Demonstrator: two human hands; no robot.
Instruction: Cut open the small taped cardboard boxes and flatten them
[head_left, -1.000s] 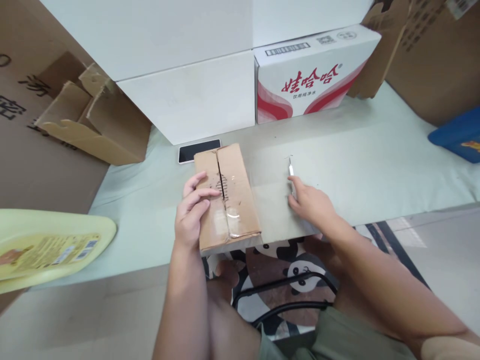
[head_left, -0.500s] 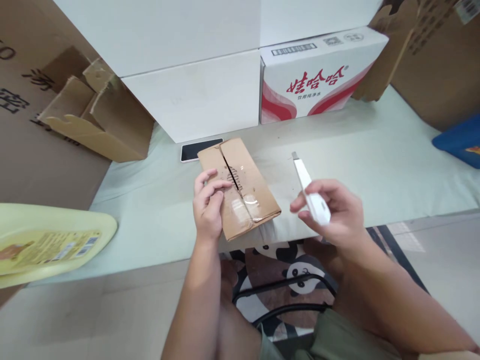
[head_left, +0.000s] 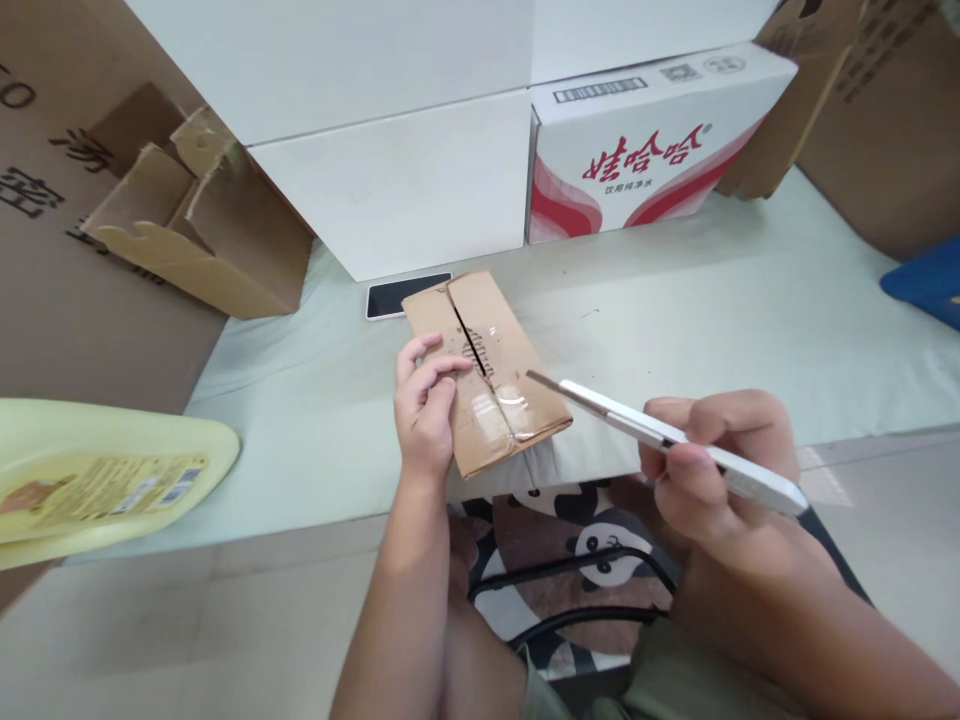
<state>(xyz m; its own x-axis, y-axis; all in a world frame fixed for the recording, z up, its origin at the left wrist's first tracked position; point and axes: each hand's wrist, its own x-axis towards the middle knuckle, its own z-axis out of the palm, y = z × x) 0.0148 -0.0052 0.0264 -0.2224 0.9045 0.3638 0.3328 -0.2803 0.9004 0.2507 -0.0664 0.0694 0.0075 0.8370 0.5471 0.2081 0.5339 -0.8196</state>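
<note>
A small brown cardboard box, taped along its top seam, lies at the near edge of a pale green table. My left hand rests on the box's left side with the fingers curled over its top. My right hand grips a white utility knife like a pen. Its blade points left and hovers just above the box's right edge.
A black phone lies behind the box. White boxes and a red-and-white carton stand at the back. Torn brown cardboard sits at the left, a yellow container at the near left, a blue object at the right.
My right hand picked the knife up off the table and brought it toward the box, blade now pointing left. My left hand turned the box slightly and stays on it.
</note>
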